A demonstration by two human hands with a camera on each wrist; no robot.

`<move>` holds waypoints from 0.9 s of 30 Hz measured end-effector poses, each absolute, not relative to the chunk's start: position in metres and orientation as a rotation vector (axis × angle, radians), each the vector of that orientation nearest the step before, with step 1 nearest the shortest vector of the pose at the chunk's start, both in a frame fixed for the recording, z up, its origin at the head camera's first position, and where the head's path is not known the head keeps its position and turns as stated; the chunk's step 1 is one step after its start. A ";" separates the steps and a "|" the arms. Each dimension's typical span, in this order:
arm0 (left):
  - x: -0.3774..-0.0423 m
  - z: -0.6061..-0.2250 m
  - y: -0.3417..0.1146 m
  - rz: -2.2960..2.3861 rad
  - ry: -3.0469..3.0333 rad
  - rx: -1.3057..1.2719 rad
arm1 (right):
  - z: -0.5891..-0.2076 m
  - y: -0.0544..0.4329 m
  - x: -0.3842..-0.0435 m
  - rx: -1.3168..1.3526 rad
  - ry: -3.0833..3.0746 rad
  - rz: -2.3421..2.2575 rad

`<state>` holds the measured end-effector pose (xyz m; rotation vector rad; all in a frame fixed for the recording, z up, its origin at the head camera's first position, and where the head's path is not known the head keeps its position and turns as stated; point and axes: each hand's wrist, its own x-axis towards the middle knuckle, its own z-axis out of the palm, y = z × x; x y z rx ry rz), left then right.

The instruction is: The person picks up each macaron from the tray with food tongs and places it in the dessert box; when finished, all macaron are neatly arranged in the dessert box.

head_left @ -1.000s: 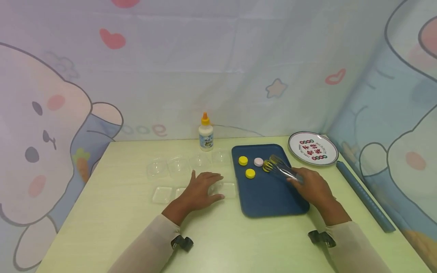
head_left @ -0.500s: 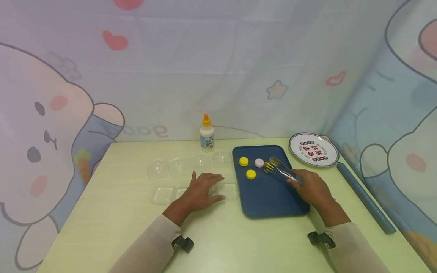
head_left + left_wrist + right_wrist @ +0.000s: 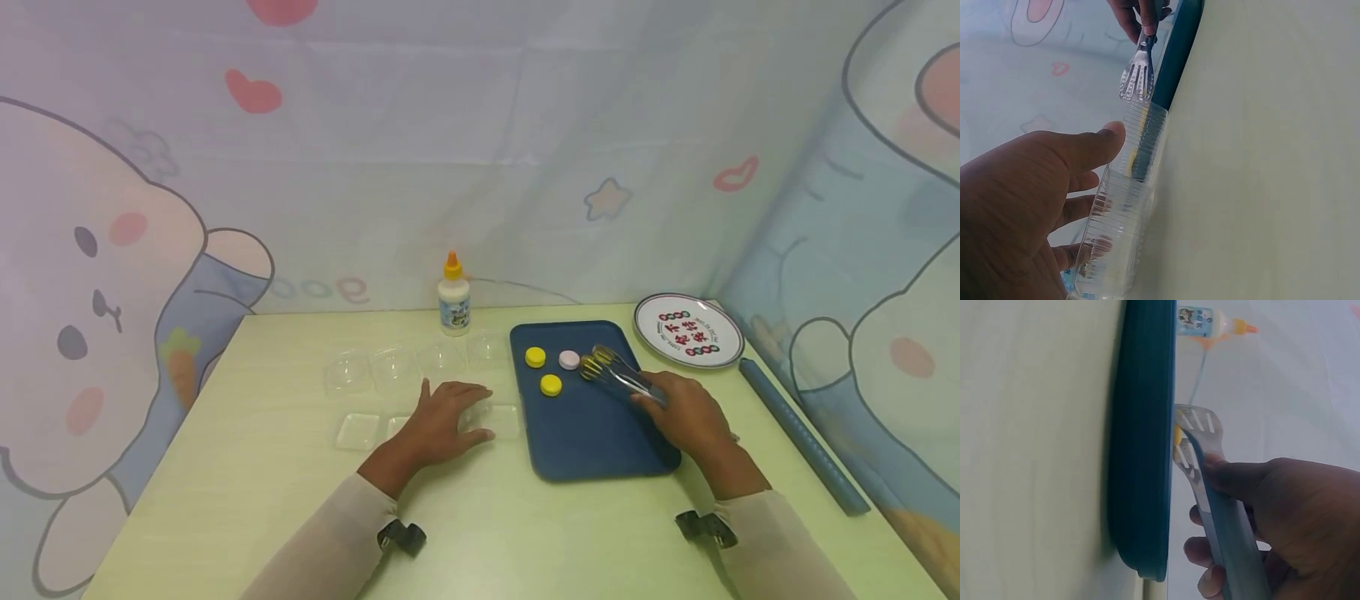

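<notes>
My right hand [image 3: 688,417] grips metal tongs [image 3: 630,383] low over a dark blue tray [image 3: 592,442]. The slotted heads stand on either side of a small yellow disc [image 3: 1177,434], seen between them in the right wrist view. Left of the tongs lie a pale pink disc [image 3: 569,359] and two more yellow discs [image 3: 551,385], rounded like macarons. My left hand [image 3: 442,421] has its thumb and fingers spread beside clear plastic boxes [image 3: 500,421]; in the left wrist view some fingers show through a ribbed clear wall [image 3: 1113,231].
A row of clear domed plastic pieces [image 3: 393,364] lies behind my left hand, a shallow square one [image 3: 358,431] to its left. A white bottle [image 3: 453,304] with an orange tip stands at the back. A printed plate [image 3: 688,331] and a long blue bar [image 3: 806,437] lie right.
The tongs' heads have shifted very slightly on the tray around the yellow disc. My left hand stays in place.
</notes>
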<state>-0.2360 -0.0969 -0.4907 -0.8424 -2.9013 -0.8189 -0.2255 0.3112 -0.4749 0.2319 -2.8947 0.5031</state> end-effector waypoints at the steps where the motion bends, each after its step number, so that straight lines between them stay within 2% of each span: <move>1: -0.236 -0.491 -0.097 -0.819 -2.903 -0.841 | -0.474 0.311 -0.225 0.234 -2.891 0.501; 15: -0.235 -0.490 -0.097 -0.820 -2.895 -0.849 | -0.457 0.301 -0.208 0.285 -2.829 0.528; 27: -0.234 -0.490 -0.098 -0.833 -2.889 -0.851 | -0.446 0.274 -0.192 0.449 -2.778 0.570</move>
